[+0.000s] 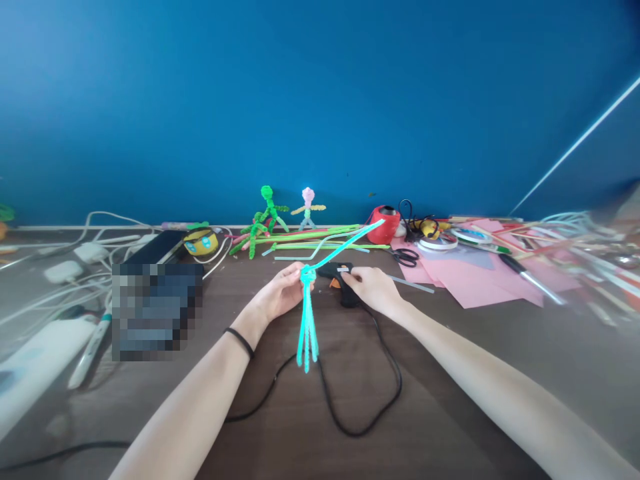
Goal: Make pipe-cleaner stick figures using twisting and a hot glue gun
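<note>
My left hand [283,293] pinches a bundle of turquoise pipe cleaners [307,320] at a knot where the strands are twisted together. The stuff is fuzzy and bright, thin as wire. Below the knot several strands hang together, almost straight down toward me, their ends loose above the brown table [450,373]. Above the knot a single strand runs up and to the right, away from me, ending near the red pot [384,225] by the blue wall. So the long axis runs from low near my wrists to high and right, with a bend at the knot.

My right hand [373,288] rests on the black glue gun [341,279], which lies on the table just right of the knot; my fingers seem closed about its grip, though the view is too small to be sure. Its black cord [360,400] loops on the table between my forearms.

Behind stand a green pipe-cleaner figure [267,213] and a pink-headed figure [307,208], with loose green stems beside them. Pink paper [465,277] and scissors [406,256] lie to the right.
</note>
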The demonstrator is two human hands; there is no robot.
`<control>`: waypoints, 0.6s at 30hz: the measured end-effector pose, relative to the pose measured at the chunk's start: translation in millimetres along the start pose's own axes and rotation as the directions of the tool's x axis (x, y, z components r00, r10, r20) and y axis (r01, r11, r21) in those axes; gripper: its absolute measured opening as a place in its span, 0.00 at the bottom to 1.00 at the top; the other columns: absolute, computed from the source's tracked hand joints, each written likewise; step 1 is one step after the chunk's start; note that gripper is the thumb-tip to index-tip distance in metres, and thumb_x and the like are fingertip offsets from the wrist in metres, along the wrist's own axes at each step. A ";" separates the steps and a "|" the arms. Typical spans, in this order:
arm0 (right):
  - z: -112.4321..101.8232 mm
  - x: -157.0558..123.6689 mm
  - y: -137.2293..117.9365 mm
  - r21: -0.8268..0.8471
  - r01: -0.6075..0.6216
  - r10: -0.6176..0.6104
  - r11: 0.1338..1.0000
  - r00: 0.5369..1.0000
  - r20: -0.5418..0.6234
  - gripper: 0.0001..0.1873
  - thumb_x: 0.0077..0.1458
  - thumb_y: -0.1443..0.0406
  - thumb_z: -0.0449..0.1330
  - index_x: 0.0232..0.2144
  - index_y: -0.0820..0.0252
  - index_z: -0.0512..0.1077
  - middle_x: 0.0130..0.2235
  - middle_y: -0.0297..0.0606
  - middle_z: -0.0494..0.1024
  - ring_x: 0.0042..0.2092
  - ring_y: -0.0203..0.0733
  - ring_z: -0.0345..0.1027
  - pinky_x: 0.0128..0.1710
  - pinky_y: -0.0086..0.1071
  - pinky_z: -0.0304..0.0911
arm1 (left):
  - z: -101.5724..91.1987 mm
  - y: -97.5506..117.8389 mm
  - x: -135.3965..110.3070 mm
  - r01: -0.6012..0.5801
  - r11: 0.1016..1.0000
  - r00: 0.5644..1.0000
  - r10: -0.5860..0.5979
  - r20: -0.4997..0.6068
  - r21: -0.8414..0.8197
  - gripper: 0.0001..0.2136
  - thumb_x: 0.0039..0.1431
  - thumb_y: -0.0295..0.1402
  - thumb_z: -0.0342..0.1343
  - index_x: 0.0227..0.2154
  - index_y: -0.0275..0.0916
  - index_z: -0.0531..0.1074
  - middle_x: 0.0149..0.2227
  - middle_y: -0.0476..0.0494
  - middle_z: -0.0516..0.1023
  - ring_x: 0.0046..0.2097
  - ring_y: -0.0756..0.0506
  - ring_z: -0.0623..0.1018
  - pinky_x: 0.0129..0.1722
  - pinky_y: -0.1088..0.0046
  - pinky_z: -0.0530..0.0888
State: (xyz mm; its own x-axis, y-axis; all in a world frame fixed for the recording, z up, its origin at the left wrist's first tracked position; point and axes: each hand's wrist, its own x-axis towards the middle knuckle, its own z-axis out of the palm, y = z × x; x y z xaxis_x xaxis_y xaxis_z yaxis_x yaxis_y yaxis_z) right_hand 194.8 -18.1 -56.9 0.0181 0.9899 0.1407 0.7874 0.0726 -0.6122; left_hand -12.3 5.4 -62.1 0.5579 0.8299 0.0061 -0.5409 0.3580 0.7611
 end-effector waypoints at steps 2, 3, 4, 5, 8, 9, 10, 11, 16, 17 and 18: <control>-2.0 0.6 -1.5 0.137 0.050 -0.048 0.989 0.999 -0.018 0.18 0.50 0.55 0.54 0.15 0.59 0.62 0.18 0.32 0.63 0.23 0.34 0.53 0.23 0.29 0.44 | 1.1 0.0 0.0 0.005 1.000 1.000 -0.006 0.016 0.011 0.13 0.36 0.31 0.66 0.24 0.33 0.68 0.23 0.47 0.70 0.27 0.52 0.71 0.30 0.75 0.67; -3.1 0.7 -3.0 0.247 0.083 -0.083 0.965 0.996 -0.011 0.17 0.49 0.55 0.55 0.17 0.60 0.63 0.18 0.31 0.63 0.23 0.33 0.53 0.23 0.28 0.45 | 1.5 -0.2 0.2 0.005 1.000 1.000 -0.005 0.023 0.016 0.13 0.36 0.31 0.66 0.23 0.33 0.68 0.22 0.47 0.70 0.26 0.52 0.71 0.30 0.75 0.66; -4.1 0.6 -5.0 0.368 0.109 -0.122 0.923 0.992 0.012 0.15 0.49 0.55 0.56 0.20 0.60 0.65 0.19 0.30 0.62 0.23 0.32 0.53 0.23 0.28 0.46 | 1.8 -0.5 0.4 0.004 1.000 1.000 -0.005 0.031 0.020 0.13 0.36 0.31 0.66 0.23 0.33 0.68 0.22 0.48 0.69 0.26 0.52 0.71 0.29 0.75 0.66; -5.1 0.1 -7.6 0.486 0.121 -0.159 0.866 0.987 0.038 0.13 0.48 0.56 0.57 0.24 0.60 0.66 0.19 0.29 0.61 0.23 0.32 0.52 0.23 0.28 0.46 | 2.0 -0.9 0.6 0.004 1.000 0.999 -0.005 0.037 0.023 0.13 0.36 0.31 0.66 0.22 0.33 0.67 0.21 0.48 0.69 0.25 0.52 0.70 0.29 0.75 0.65; -8.0 -4.6 -18.1 0.724 0.100 -0.234 0.682 0.968 0.087 0.14 0.48 0.57 0.58 0.34 0.60 0.68 0.20 0.26 0.58 0.21 0.30 0.48 0.21 0.27 0.44 | 2.2 -2.3 1.1 0.005 1.000 0.999 -0.007 0.052 0.030 0.13 0.36 0.31 0.66 0.21 0.33 0.67 0.21 0.48 0.68 0.24 0.53 0.70 0.27 0.75 0.64; -9.0 -6.9 -21.9 0.762 0.087 -0.249 0.642 0.963 0.100 0.14 0.48 0.57 0.58 0.36 0.59 0.68 0.20 0.26 0.57 0.21 0.29 0.47 0.20 0.27 0.43 | 2.2 -2.8 1.1 0.013 0.999 0.998 -0.015 0.055 0.036 0.12 0.37 0.31 0.66 0.21 0.33 0.67 0.21 0.49 0.68 0.24 0.53 0.70 0.27 0.76 0.63; -10.2 -9.5 -25.5 0.786 0.080 -0.252 0.613 0.963 0.098 0.14 0.49 0.57 0.58 0.36 0.59 0.68 0.20 0.26 0.55 0.20 0.29 0.47 0.20 0.27 0.42 | 2.4 -3.1 1.0 0.023 0.999 0.998 -0.025 0.054 0.041 0.12 0.37 0.30 0.66 0.21 0.33 0.67 0.21 0.49 0.69 0.25 0.53 0.70 0.28 0.76 0.63; -11.3 -12.1 -28.6 0.789 0.086 -0.255 0.608 0.963 0.091 0.13 0.49 0.58 0.58 0.35 0.59 0.68 0.19 0.26 0.55 0.20 0.29 0.47 0.20 0.27 0.42 | 2.6 -3.4 0.8 0.033 0.998 0.998 -0.035 0.052 0.046 0.12 0.37 0.30 0.66 0.21 0.33 0.67 0.21 0.49 0.69 0.25 0.53 0.70 0.28 0.76 0.64; -14.7 -23.0 -37.1 0.678 0.183 -0.240 0.712 0.971 -0.009 0.11 0.48 0.57 0.60 0.26 0.59 0.69 0.20 0.30 0.62 0.21 0.32 0.51 0.21 0.28 0.44 | 4.5 -3.4 -0.8 0.057 0.997 0.997 -0.059 0.045 0.061 0.10 0.39 0.28 0.65 0.23 0.32 0.69 0.22 0.49 0.70 0.25 0.54 0.69 0.30 0.76 0.64; -14.8 -24.5 -37.9 0.659 0.199 -0.235 0.726 0.971 -0.033 0.10 0.48 0.57 0.60 0.25 0.59 0.69 0.20 0.31 0.63 0.22 0.32 0.51 0.21 0.29 0.45 | 4.9 -3.2 -1.1 0.056 0.996 0.997 -0.059 0.046 0.065 0.10 0.39 0.28 0.65 0.23 0.32 0.69 0.22 0.48 0.70 0.26 0.54 0.70 0.31 0.76 0.65; -14.7 -25.8 -38.6 0.645 0.211 -0.233 0.734 0.971 -0.052 0.10 0.48 0.57 0.60 0.25 0.58 0.69 0.20 0.32 0.64 0.22 0.33 0.52 0.21 0.29 0.45 | 5.3 -3.1 -1.3 0.055 0.996 0.997 -0.058 0.044 0.067 0.10 0.39 0.29 0.65 0.22 0.32 0.69 0.23 0.48 0.70 0.26 0.54 0.70 0.31 0.76 0.65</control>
State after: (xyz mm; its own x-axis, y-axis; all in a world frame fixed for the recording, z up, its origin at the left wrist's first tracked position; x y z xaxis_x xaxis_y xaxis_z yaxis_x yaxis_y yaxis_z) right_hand 173.0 -48.2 -25.4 -0.1338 0.9379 0.3200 0.1844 0.3408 -0.9219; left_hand -8.0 1.0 -61.1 0.6159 0.7878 -0.0097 -0.4661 0.3742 0.8017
